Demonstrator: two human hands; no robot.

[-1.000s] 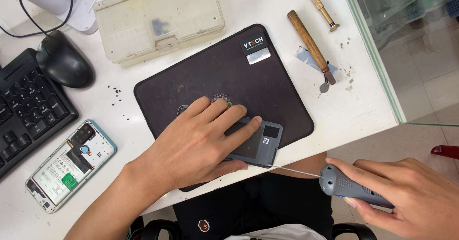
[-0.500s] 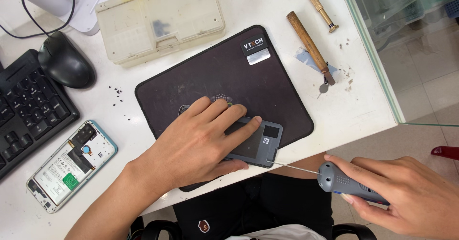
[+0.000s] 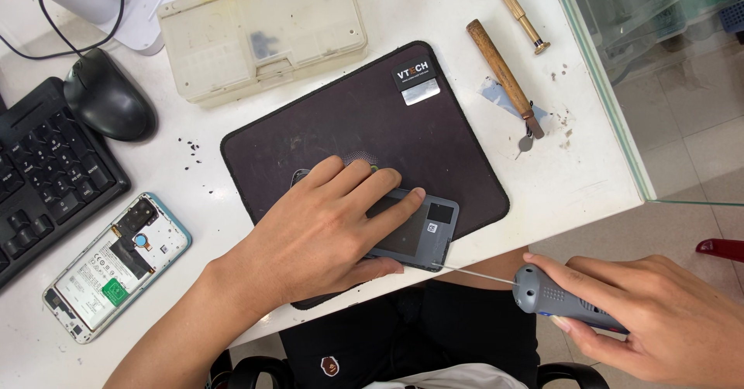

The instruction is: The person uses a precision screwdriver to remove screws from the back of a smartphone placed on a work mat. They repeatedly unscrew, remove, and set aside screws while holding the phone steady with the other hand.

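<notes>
My left hand point(image 3: 325, 230) lies flat on a grey phone point(image 3: 418, 232) and presses it onto a dark mat point(image 3: 364, 118) near the table's front edge. Most of the phone is hidden under the palm. My right hand point(image 3: 659, 311) grips a grey pen-shaped tool point(image 3: 558, 297) off the table edge. The tool's thin metal tip point(image 3: 477, 274) points left and meets the phone's near right corner.
An opened phone with its back removed point(image 3: 116, 263) lies at the left. A black keyboard point(image 3: 39, 184) and mouse point(image 3: 108, 98) sit beyond it. A cream plastic parts box point(image 3: 260, 29), two wooden-handled tools point(image 3: 504, 75) and a glass panel point(image 3: 620, 87) are at the back and right.
My right hand with the grey tool has shifted very slightly. My left hand stays pressed on the phone.
</notes>
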